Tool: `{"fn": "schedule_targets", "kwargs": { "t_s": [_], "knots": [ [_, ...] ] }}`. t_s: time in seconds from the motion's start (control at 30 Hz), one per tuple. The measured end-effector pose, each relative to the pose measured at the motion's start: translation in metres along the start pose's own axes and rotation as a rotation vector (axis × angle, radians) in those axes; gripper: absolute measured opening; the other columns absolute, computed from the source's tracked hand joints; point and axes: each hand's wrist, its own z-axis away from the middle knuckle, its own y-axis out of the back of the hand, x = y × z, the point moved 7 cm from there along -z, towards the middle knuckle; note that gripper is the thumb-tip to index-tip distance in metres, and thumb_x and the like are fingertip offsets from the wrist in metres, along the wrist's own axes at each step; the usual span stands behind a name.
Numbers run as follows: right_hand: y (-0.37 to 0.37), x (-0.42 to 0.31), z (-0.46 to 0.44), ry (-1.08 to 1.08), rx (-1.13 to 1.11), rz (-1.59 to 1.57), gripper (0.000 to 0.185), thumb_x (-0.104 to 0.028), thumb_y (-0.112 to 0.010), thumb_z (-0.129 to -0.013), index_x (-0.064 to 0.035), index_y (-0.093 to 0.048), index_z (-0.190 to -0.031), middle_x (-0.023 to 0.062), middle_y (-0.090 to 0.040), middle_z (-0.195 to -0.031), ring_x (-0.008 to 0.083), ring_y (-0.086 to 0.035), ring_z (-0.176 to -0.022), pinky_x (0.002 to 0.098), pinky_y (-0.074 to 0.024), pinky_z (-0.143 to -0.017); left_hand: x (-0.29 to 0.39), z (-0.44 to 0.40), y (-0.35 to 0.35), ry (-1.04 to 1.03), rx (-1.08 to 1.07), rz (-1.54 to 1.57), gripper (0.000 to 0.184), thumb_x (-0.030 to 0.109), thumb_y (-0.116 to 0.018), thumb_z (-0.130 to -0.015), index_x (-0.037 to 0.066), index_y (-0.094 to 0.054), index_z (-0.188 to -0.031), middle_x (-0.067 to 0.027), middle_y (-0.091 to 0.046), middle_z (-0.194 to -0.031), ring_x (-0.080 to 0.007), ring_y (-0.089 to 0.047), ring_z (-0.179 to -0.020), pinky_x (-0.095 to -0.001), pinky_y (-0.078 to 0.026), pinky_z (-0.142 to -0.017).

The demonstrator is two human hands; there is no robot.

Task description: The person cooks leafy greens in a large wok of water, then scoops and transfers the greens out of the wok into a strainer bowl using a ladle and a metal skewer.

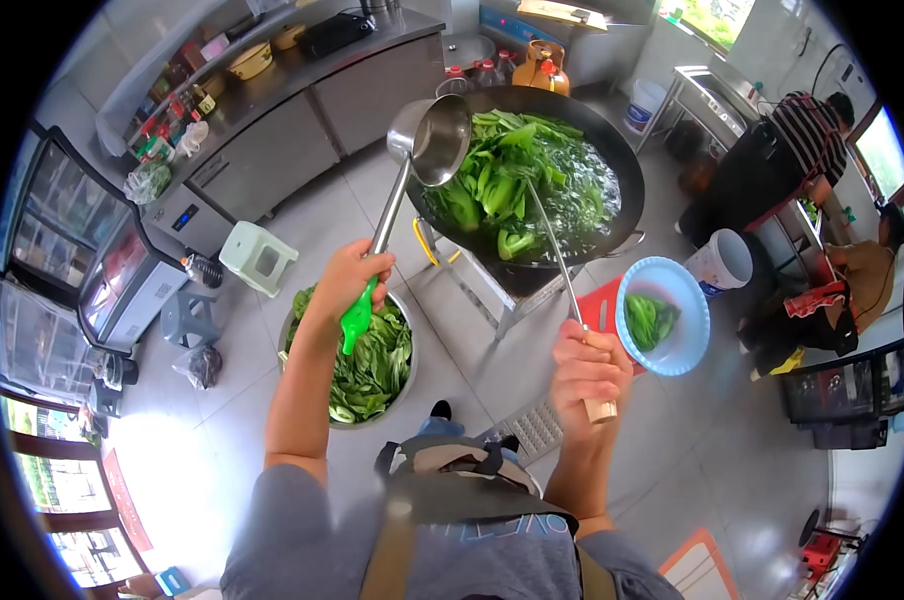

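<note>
Gray floor tiles (442, 345) spread under the kitchen. Fingers of the left hand (357, 278) wrap a big ladle (442, 140). Fingers of the right hand (587, 370) squeeze a long tool (560, 255); its tip is hidden. Green leaves (507, 175) sit in the watery wok (624, 215). A few leaves (649, 320) lie in the blue bowl (698, 310). More leaves (372, 368) fill a tub (413, 345), so the work seems only partly done.

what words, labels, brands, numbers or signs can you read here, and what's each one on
None reads clearly enough to quote.
Shirt: lettering partly covered, unclear.
Buckets: printing too small.
Display: lit blue, characters too small.
Bottles: labels too small and blurred.
</note>
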Motion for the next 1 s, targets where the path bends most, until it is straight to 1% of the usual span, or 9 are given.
{"fn": "schedule_targets", "kwargs": {
  "t_s": [0.2, 0.37, 0.47, 0.57, 0.67, 0.77, 0.87, 1.0],
  "knots": [
    [-0.009, 0.008, 0.006, 0.014, -0.014, 0.028, 0.013, -0.008, -0.034, -0.084, 0.003, -0.04, -0.086, 0.002, -0.04, -0.067, 0.0092, -0.046, -0.05, 0.0236, -0.045, -0.04, -0.01, 0.019, 0.005, -0.008, 0.009, 0.059, 0.013, 0.01, -0.056, -0.077, 0.002, -0.047, -0.075, -0.0028, -0.046, -0.06, -0.0085, -0.044, -0.041, -0.0242, -0.035, -0.035],
    [-0.019, 0.018, 0.013, 0.002, -0.059, 0.09, 0.016, -0.008, -0.034, -0.085, 0.0053, -0.04, -0.089, 0.0031, -0.04, -0.068, 0.0096, -0.046, -0.05, 0.0223, -0.0457, -0.039, -0.021, 0.032, 0.0, 0.011, 0.003, 0.126, 0.012, 0.01, -0.055, -0.077, 0.003, -0.047, -0.073, -0.003, -0.046, -0.058, -0.0088, -0.043, -0.04, -0.0243, -0.035, -0.035],
    [-0.026, 0.022, 0.016, 0.007, -0.075, 0.118, 0.017, -0.008, -0.034, -0.085, 0.0065, -0.039, -0.092, 0.0038, -0.04, -0.069, 0.0096, -0.046, -0.05, 0.0223, -0.0459, -0.039, -0.018, 0.034, -0.008, 0.02, 0.016, 0.071, 0.013, 0.011, -0.055, -0.077, 0.003, -0.046, -0.073, -0.003, -0.046, -0.056, -0.0093, -0.042, -0.039, -0.025, -0.036, -0.036],
    [-0.032, 0.025, 0.019, -0.015, -0.104, 0.158, 0.018, -0.008, -0.034, -0.085, 0.0069, -0.039, -0.094, 0.0042, -0.04, -0.07, 0.0094, -0.046, -0.05, 0.0225, -0.0461, -0.038, -0.004, 0.029, -0.021, 0.041, -0.021, -0.057, 0.014, 0.012, -0.055, -0.076, 0.004, -0.045, -0.072, -0.0026, -0.045, -0.054, -0.0095, -0.042, -0.039, -0.0254, -0.036, -0.036],
    [-0.034, 0.026, 0.021, -0.02, -0.126, 0.182, 0.018, -0.008, -0.034, -0.085, 0.0068, -0.038, -0.095, 0.0045, -0.04, -0.07, 0.0092, -0.047, -0.05, 0.0224, -0.0465, -0.039, 0.012, 0.022, -0.036, -0.016, -0.035, -0.084, 0.013, 0.012, -0.055, -0.075, 0.003, -0.045, -0.072, -0.0021, -0.044, -0.052, -0.0095, -0.042, -0.039, -0.0251, -0.036, -0.036],
    [-0.039, 0.025, 0.023, -0.014, -0.138, 0.185, 0.017, -0.008, -0.034, -0.086, 0.0064, -0.036, -0.094, 0.0048, -0.04, -0.07, 0.0089, -0.047, -0.05, 0.0221, -0.0471, -0.039, 0.012, 0.011, -0.04, -0.082, -0.052, 0.0, 0.013, 0.011, -0.056, -0.076, 0.003, -0.045, -0.073, -0.0026, -0.046, -0.055, -0.009, -0.043, -0.04, -0.0246, -0.036, -0.036],
    [-0.045, 0.025, 0.026, -0.005, -0.15, 0.18, 0.015, -0.007, -0.034, -0.086, 0.006, -0.035, -0.093, 0.0049, -0.04, -0.07, 0.0089, -0.047, -0.05, 0.0221, -0.0477, -0.039, 0.007, 0.011, -0.036, -0.094, -0.099, 0.105, 0.015, 0.013, -0.057, -0.078, 0.005, -0.051, -0.088, -0.0004, -0.045, -0.062, -0.0076, -0.04, -0.041, -0.0228, -0.031, -0.037],
    [-0.055, 0.028, 0.029, -0.03, -0.177, 0.205, 0.015, -0.008, -0.033, -0.086, 0.0055, -0.034, -0.093, 0.005, -0.04, -0.071, 0.0094, -0.048, -0.05, 0.0225, -0.0481, -0.039, 0.001, 0.022, -0.023, -0.037, -0.069, 0.141, 0.015, 0.012, -0.056, -0.079, 0.004, -0.05, -0.091, -0.0012, -0.045, -0.065, -0.0075, -0.04, -0.042, -0.0223, -0.032, -0.038]
  ]
}}
